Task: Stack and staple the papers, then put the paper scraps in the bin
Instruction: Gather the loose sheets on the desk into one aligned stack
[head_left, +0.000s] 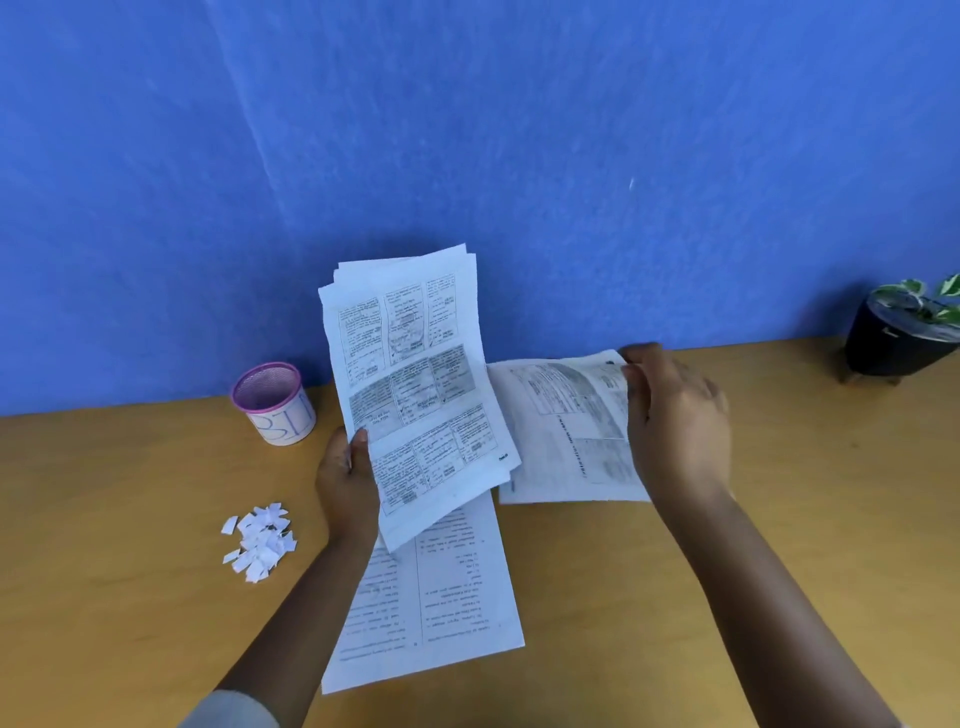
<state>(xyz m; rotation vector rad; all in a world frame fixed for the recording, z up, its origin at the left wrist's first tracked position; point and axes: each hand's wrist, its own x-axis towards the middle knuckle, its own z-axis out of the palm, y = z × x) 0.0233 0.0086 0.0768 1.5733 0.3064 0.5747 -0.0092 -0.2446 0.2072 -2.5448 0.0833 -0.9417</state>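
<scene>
My left hand (345, 480) grips a stack of printed papers (415, 374) by its lower left edge and holds it upright above the wooden table (675, 597). My right hand (675, 421) pinches the far right corner of a single printed sheet (566, 436), which is partly lifted off the table to the right of the stack. Another printed sheet (441, 597) lies flat on the table below the stack. A pile of white paper scraps (260, 543) lies at the left. The small bin (275, 402), a white cup with a purple rim, stands behind the scraps near the wall.
A blue wall (467, 156) runs along the back edge of the table. A black pot with a green plant (898, 332) stands at the far right. No stapler is in view.
</scene>
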